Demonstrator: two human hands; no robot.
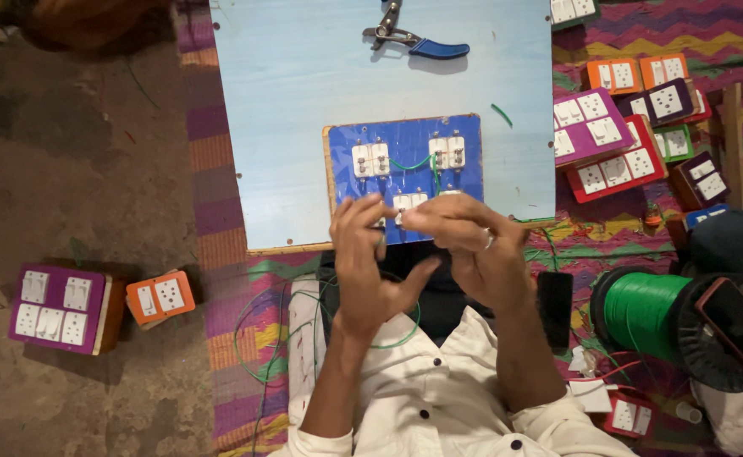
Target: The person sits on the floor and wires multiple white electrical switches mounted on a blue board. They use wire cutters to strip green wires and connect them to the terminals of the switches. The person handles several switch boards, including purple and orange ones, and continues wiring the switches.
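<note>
Left hand [370, 267] raised over the near edge of the blue switch panel [405, 173], fingers half curled, thumb spread wide; pinching something thin and upright, seemingly a small tool or wire end, too small to name. Right hand [473, 250] closed loosely beside it, fingertips meeting the left hand's, ring on one finger; whatever sits in that pinch hidden by the knuckles, so grip on anything impossible to confirm. Lower edge of the switch panel covered by both hands.

On the switch panel: two paired white modules in the upper row, at least one more pair below, partly hidden; a short green wire [414, 163] looping between the upper two. Switch panel lying on a pale blue bench [303, 85], near its front edge. Beyond the switch panel, at the far side, one pair of blue-handled pliers [414, 41], tip cut off by the frame. One small green wire scrap [501, 116] right of the switch panel.

Right of the switch panel, off the board, a heap of boxed switch units [617, 144] in purple, red, orange and green, roughly nine, some overlapping. Near right, one spool of green wire [642, 313]. Left of the switch panel, on the floor, one purple unit [54, 306] and one orange unit [161, 296]. Loose green wire [257, 338] coiled below the hands.
</note>
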